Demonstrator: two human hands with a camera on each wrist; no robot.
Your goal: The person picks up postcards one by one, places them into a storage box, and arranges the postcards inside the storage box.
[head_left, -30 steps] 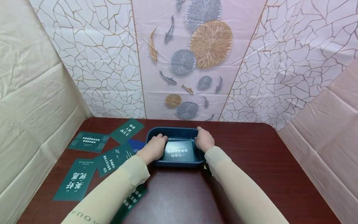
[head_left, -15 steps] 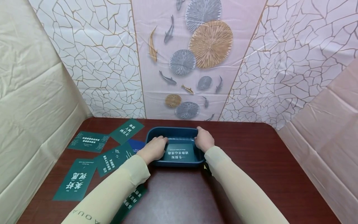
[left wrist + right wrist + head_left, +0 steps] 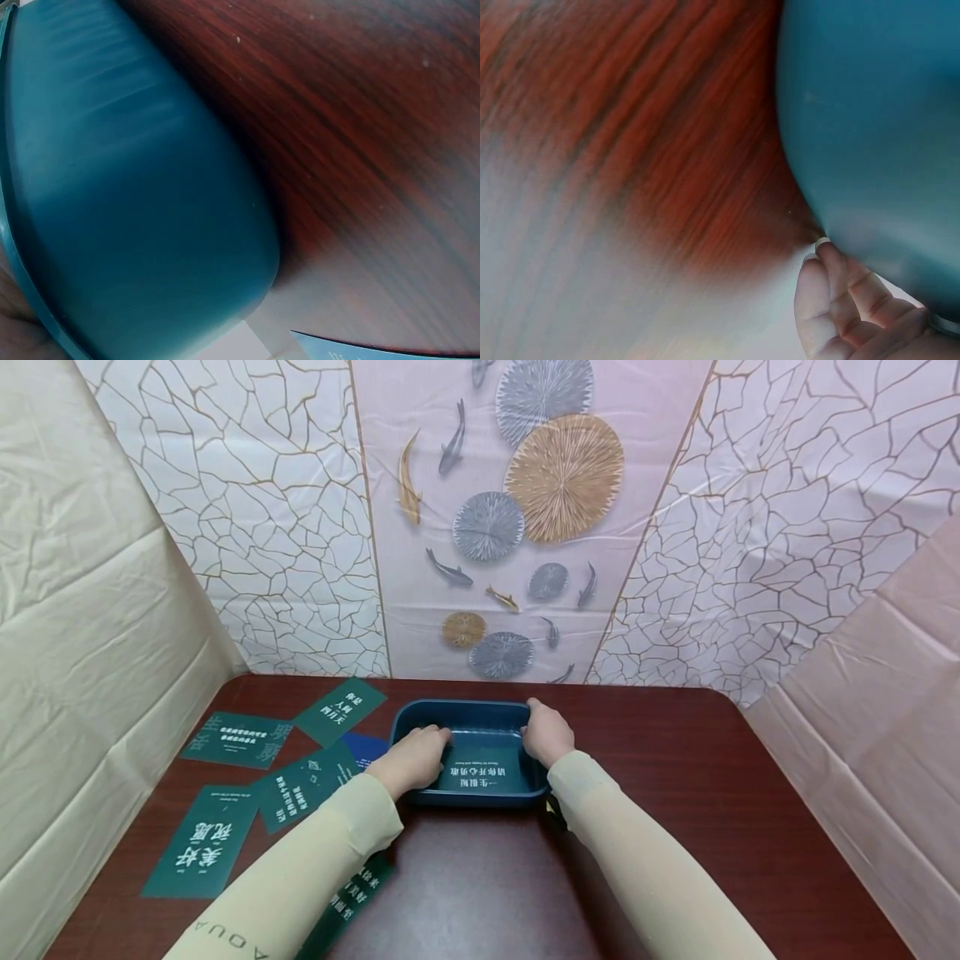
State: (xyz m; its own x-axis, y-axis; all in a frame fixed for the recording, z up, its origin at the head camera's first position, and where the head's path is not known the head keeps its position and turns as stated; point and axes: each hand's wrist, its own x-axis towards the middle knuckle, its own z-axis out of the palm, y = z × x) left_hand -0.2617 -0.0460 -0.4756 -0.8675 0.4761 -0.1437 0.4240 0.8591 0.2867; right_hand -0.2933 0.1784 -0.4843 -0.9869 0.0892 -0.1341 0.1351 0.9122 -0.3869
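A dark blue tray [image 3: 468,800] sits on the table with a green card [image 3: 478,770] lettered in white lying flat in it. My right hand [image 3: 548,735] grips the tray's right end; the right wrist view shows its curled fingers [image 3: 840,292] against the outer wall. My left hand [image 3: 411,762] reaches over the left rim, knuckles bent and fingers inside the tray beside the card. In the left wrist view only a bit of this hand [image 3: 26,330] shows behind the rim. I cannot tell whether its hidden fingertips hold the card.
Several green cards, such as one at the front left [image 3: 201,843], lie on the red-brown table [image 3: 675,827]. A blue card [image 3: 366,748] lies partly under another. A further card [image 3: 348,897] shows beside the left sleeve. A patterned cloth [image 3: 487,568] hangs behind the table.
The card in the tray has come down from a tilted, glaring position to lie flat. My left hand has barely shifted; the right hand and the tray have stayed in place.
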